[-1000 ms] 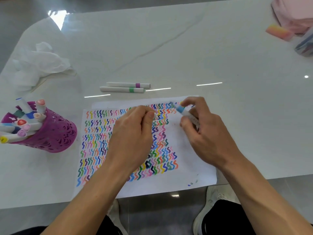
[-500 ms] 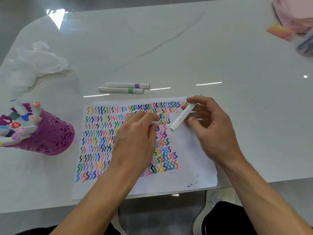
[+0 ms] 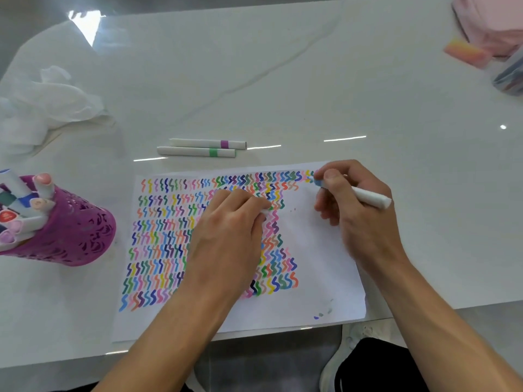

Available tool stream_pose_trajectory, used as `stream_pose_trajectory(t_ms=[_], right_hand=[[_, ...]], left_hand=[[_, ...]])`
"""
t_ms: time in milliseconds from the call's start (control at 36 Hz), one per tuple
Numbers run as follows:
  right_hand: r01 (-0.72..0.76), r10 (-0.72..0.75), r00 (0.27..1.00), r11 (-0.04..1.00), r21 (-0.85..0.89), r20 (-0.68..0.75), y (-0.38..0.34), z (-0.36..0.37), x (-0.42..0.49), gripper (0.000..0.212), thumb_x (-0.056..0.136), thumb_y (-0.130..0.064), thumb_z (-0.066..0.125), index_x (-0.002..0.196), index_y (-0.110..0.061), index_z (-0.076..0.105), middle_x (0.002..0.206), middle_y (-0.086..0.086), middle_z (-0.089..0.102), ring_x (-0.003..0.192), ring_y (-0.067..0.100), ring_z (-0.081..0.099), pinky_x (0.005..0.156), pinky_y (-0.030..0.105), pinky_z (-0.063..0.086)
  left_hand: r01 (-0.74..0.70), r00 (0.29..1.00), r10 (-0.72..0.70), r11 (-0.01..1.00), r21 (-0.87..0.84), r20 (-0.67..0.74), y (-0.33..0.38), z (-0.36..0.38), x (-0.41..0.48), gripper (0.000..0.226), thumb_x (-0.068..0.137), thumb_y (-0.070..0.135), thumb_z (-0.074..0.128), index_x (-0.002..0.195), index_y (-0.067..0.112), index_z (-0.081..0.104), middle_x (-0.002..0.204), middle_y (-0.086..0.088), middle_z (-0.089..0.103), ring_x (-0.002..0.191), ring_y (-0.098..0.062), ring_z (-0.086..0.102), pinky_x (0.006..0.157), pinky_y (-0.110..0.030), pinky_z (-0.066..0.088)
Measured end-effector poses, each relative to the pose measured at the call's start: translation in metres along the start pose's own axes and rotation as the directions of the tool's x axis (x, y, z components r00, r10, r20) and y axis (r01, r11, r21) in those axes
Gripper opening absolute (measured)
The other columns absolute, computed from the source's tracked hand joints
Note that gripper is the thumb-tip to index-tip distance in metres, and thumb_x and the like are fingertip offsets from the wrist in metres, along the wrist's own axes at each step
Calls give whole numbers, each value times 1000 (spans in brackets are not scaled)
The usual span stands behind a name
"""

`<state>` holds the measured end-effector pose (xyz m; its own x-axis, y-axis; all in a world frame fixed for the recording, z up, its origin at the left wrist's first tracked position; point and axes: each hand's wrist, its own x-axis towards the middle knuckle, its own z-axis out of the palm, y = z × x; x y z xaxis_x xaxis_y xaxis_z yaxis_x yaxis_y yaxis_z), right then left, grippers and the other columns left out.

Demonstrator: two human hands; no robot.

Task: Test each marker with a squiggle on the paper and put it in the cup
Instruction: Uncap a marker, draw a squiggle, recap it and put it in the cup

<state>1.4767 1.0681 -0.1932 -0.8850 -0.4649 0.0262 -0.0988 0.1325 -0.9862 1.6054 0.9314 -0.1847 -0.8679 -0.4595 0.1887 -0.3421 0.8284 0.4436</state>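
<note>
Marker (image 3: 368,197) now tip-down in right grip (image 3: 360,219)

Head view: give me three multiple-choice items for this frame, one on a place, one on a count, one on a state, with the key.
1. Where is the cup?
A) left of the paper
B) right of it
C) on it

2. How many markers lie on the table beyond the paper?
A) one
B) two
C) four

3. The marker in the right hand is:
A) capped
B) uncapped, tip at the paper
C) dropping into the cup

Key:
1 A: the cup is at the left edge of view.
2 B: a purple-banded one and a green-banded one lie side by side.
3 B: the fingers pinch it near its bare blue tip, at the paper's top right corner.
</note>
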Motion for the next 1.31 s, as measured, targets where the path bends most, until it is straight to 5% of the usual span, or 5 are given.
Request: stream_pose_trajectory(t_ms=[83, 278, 1111, 1306], right_hand=[[0, 1, 1000, 1000, -13, 17, 1, 3, 1, 11, 94, -27, 62, 106, -25, 64, 72, 4, 74, 61, 19, 68, 54, 26, 51], [-26, 26, 1000, 1000, -2, -17, 5, 7, 3, 8, 79, -19, 70, 85, -16, 64, 70, 7, 75, 55, 29, 70, 50, 40, 57], [-45, 43, 999, 993, -113, -26, 7, 10, 4, 7, 80, -24, 70, 76, -19, 66, 68, 4, 73, 51, 20, 67, 46, 27, 50], [-38, 28, 997, 989, -145, -72, 7, 10, 4, 13, 78, -23, 73, 70, -21, 63, 65, 4, 71, 49, 22, 66, 46, 42, 55]], left_hand=[[5, 1000, -5, 1000, 1, 1, -1, -1, 0, 16, 97, 17, 67, 109, 16, 77, 102, 4, 72, 97, -17, 58, 82, -31, 50], [8, 1000, -8, 1000, 5, 3, -2, -2, 2, 15, 96, 19, 68, 107, 18, 77, 101, 5, 71, 96, -16, 58, 81, -31, 51], [16, 1000, -16, 1000, 5, -6, -6, 0, 5, 17, 87, 16, 77, 104, 17, 80, 95, 3, 72, 91, -18, 62, 77, -34, 55], [47, 999, -47, 999, 5, 0, -5, -1, 5, 18, 87, 18, 76, 105, 17, 80, 92, 3, 71, 90, -18, 61, 76, -33, 53]])
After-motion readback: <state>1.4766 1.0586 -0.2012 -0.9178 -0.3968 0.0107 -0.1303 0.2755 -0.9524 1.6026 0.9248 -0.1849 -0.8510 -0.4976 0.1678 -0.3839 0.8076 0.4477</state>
